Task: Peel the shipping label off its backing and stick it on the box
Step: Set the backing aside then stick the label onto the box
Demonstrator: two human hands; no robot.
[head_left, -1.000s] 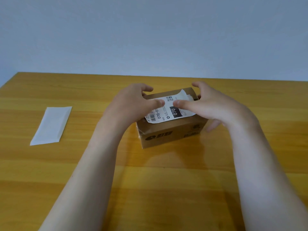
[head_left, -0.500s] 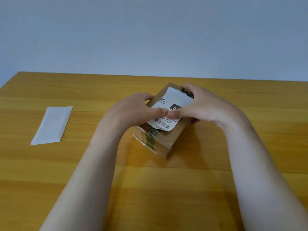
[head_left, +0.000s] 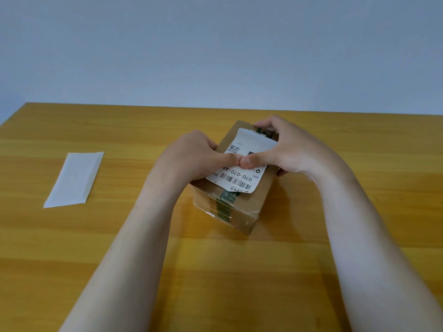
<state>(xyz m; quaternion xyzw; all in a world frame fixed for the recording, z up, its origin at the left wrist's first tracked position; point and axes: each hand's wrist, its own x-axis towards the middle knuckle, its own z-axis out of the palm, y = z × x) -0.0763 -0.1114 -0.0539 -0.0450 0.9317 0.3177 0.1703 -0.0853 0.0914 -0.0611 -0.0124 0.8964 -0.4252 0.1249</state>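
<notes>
At the middle of the wooden table (head_left: pixel 96 248), slightly right of centre: cardboard box (head_left: pixel 261 195), turned so that one lower corner points toward the camera, resting on the table top. Clear tape with green print runs up the near end face and onto the top face. Shipping label (head_left: pixel 237 179) lies printed side up on the top face, covering most of it; barcode at the near end, QR code toward the far end, digits reading upside down from this view. Its near edge overlaps the green print. Whether that edge is fully stuck down cannot be told. Left hand (head_left: pixel 191 159): thumb laid flat on the label and pressing, remaining fingers curled round the left side of the box, mostly hidden behind the hand itself. Right hand (head_left: pixel 294 152): thumb pressing on the label, fingers curled over the far end of the box and down its right side. The two thumb tips touch each other near the middle of the label. Both forearms reach in from the lower edge of the view. Backing sheet (head_left: pixel 74 179): white strip, flat on the table, well apart to the left of the box, neither hand touching it. Pale blue-grey wall (head_left: pixel 215 44) behind the far table edge
</notes>
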